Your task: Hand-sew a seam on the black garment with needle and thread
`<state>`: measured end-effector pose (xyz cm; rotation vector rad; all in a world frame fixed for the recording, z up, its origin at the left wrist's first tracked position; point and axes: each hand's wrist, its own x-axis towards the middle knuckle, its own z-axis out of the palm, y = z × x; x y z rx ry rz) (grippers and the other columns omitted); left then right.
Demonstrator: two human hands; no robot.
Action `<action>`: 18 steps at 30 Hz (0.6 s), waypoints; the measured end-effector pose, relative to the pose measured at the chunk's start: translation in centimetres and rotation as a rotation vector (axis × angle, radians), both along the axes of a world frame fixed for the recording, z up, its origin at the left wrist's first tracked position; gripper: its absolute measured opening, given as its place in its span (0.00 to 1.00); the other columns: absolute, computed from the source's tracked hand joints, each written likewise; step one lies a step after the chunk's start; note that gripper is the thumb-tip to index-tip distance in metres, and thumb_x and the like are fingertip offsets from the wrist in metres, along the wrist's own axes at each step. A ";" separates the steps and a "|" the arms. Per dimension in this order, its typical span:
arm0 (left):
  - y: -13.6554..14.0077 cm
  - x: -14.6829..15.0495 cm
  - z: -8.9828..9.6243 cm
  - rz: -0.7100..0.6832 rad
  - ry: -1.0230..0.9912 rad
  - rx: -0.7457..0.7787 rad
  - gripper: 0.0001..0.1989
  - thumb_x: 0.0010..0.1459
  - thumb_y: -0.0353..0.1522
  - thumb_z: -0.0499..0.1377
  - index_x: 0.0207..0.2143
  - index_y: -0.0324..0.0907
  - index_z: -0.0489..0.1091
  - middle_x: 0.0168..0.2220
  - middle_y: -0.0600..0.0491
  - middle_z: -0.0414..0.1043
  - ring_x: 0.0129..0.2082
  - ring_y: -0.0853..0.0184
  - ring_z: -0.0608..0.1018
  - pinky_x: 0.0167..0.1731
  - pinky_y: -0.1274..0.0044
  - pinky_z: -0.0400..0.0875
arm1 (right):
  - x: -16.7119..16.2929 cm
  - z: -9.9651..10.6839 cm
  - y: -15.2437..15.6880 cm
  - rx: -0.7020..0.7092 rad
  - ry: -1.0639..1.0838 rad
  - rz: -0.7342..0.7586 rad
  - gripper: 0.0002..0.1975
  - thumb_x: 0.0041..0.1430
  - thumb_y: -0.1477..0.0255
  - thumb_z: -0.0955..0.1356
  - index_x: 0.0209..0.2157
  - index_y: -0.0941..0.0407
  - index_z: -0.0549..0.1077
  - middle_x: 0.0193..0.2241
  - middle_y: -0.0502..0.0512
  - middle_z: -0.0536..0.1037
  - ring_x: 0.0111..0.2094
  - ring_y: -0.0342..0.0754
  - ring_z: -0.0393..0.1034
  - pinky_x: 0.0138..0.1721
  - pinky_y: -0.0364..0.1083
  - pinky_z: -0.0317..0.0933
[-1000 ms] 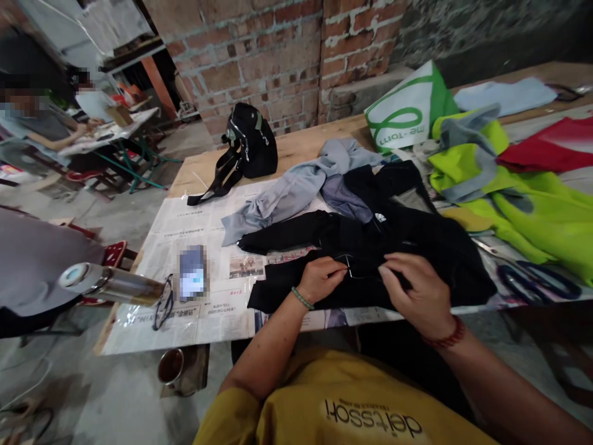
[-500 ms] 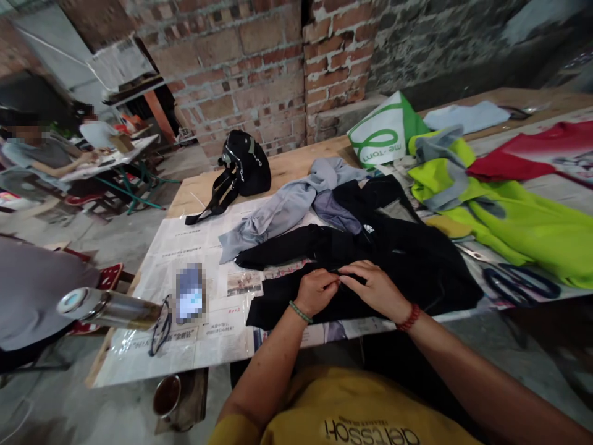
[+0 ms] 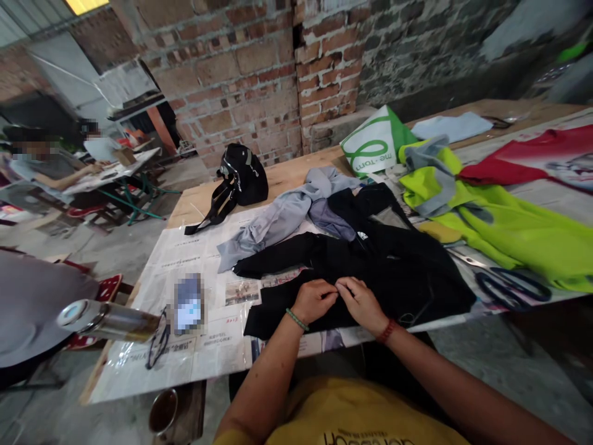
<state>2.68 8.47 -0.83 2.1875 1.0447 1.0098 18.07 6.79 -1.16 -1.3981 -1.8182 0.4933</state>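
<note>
My left hand (image 3: 316,301), with a green beaded bracelet at the wrist, is closed in a pinch over a black garment (image 3: 407,253) spread on the table. My right hand (image 3: 362,303), wearing a red bracelet, is also pinched, its fingertips meeting those of the left. Whatever lies between the fingertips is too small or hidden to make out. A small white logo shows on the black cloth beyond my hands. Past it, a light grey garment (image 3: 273,219) lies crumpled. Large scissors (image 3: 475,261) with dark handles rest to the right of the black garment.
A glass flask (image 3: 115,322), spectacles (image 3: 160,340) and a phone (image 3: 188,303) lie at left on the newspaper. A black bag (image 3: 252,176) and a green-white bag (image 3: 370,145) stand behind. Yellow-green clothing (image 3: 519,216) covers the right. A mug (image 3: 163,411) stands below the table edge.
My right hand has drawn in, and its fingers are now bent together against my left fingertips. The view has shifted slightly; the garments lie as before.
</note>
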 end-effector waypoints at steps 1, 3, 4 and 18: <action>0.0 0.1 -0.1 -0.013 0.022 -0.015 0.08 0.53 0.26 0.56 0.28 0.40 0.75 0.24 0.53 0.73 0.25 0.73 0.72 0.30 0.82 0.68 | -0.1 -0.4 -0.1 0.008 -0.009 -0.002 0.14 0.62 0.67 0.57 0.30 0.56 0.71 0.28 0.54 0.74 0.32 0.46 0.66 0.37 0.46 0.57; 0.0 0.2 -0.2 -0.017 0.038 -0.040 0.08 0.52 0.25 0.56 0.28 0.40 0.75 0.25 0.54 0.73 0.25 0.73 0.72 0.29 0.82 0.68 | -0.2 -0.9 -0.3 0.018 -0.024 0.000 0.14 0.62 0.67 0.57 0.29 0.56 0.70 0.28 0.54 0.74 0.31 0.46 0.66 0.36 0.46 0.56; 0.0 0.2 -0.3 -0.012 0.030 -0.049 0.08 0.52 0.25 0.56 0.28 0.40 0.75 0.25 0.53 0.73 0.25 0.73 0.72 0.29 0.82 0.68 | -0.2 -1.1 -0.3 0.019 -0.026 0.004 0.14 0.62 0.67 0.57 0.30 0.56 0.69 0.29 0.54 0.74 0.32 0.46 0.66 0.37 0.46 0.56; 0.0 0.3 -0.1 0.027 -0.014 -0.124 0.07 0.51 0.25 0.57 0.28 0.39 0.76 0.26 0.53 0.74 0.26 0.73 0.74 0.29 0.82 0.68 | 0.1 -1.4 -0.2 0.026 0.041 0.011 0.14 0.61 0.65 0.58 0.30 0.56 0.71 0.28 0.53 0.74 0.32 0.46 0.67 0.37 0.47 0.57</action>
